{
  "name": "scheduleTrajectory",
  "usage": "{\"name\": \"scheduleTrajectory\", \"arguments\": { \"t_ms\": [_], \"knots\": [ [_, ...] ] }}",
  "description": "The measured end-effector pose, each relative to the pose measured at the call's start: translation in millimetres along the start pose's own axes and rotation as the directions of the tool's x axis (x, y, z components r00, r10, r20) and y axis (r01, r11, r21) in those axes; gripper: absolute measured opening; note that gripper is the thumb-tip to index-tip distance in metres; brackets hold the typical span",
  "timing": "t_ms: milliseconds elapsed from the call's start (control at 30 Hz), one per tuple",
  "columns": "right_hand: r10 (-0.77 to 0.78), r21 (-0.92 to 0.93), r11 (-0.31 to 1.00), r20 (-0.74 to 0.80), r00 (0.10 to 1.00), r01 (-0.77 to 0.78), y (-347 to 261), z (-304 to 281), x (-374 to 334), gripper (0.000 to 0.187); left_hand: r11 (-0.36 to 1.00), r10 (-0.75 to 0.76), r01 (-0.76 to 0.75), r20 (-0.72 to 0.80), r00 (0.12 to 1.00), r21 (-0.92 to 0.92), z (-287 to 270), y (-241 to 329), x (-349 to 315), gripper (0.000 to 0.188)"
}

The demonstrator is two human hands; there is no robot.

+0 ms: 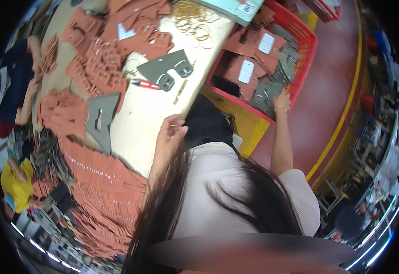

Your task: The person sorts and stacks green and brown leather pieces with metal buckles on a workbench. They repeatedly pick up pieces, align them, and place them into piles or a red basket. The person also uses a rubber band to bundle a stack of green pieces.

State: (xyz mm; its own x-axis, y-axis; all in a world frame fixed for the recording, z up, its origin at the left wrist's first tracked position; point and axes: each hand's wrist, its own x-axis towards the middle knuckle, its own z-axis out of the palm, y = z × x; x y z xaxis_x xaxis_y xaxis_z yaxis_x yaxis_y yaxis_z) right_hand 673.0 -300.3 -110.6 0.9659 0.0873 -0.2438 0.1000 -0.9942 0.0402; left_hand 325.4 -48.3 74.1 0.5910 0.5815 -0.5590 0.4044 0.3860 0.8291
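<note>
The nearer red basket [310,50] holds two white cards [246,71] and grey pieces [264,98]. The right hand [281,99] is at its edge; I can't tell its grip. Left of the basket, the left hand [169,133] is loose.

On the bench [135,132], along the left from far to near: heaps of cut pieces [62,109]. Right of the heaps, a loose piece [158,69], with snips [147,84] and a strip [180,92] just on its near side. Beyond, far right, rubber bands [200,32]. To the bench's right, a basket [312,39]; in it, more pieces [265,93] beneath cards [246,71]. At its near right rim, the right of the hands [281,99].
</note>
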Motion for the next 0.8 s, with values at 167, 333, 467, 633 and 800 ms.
{"name": "scheduleTrajectory", "arguments": {
  "t_ms": [167, 333, 467, 633, 800],
  "knots": [
    [-0.414, 0.432, 0.747, -0.293, 0.862, 0.505, -92, -87, 15, 0.037, 0.999, 0.028, -0.029, 0.024, 0.999, 0.018, -10, 1, -1, 0.041],
    [-0.793, 0.583, 0.188, -0.384, 0.472, 0.79, -231, -148, -45, 0.019, 0.999, 0.044, -0.044, 0.011, 0.999, 0.022, -25, 2, -10, 0.04],
    [-0.929, 0.402, 0.18, -0.229, 0.289, 0.897, -309, -161, -85, 0.028, 0.998, 0.064, -0.066, -0.099, 0.993, -0.019, -47, -4, -19, 0.041],
    [-0.937, 0.185, 0.308, -0.112, 0.332, 0.933, -328, -156, -103, 0.032, 0.995, 0.035, -0.06, -0.287, 0.957, -0.079, -79, -20, -27, 0.04],
    [-0.908, 0.623, 0.375, 0.099, 0.407, 0.687, -326, -180, -117, 0.026, 0.988, 0.007, -0.053, -0.307, 0.952, -0.144, -98, -31, -23, 0.039]
  ]
}}
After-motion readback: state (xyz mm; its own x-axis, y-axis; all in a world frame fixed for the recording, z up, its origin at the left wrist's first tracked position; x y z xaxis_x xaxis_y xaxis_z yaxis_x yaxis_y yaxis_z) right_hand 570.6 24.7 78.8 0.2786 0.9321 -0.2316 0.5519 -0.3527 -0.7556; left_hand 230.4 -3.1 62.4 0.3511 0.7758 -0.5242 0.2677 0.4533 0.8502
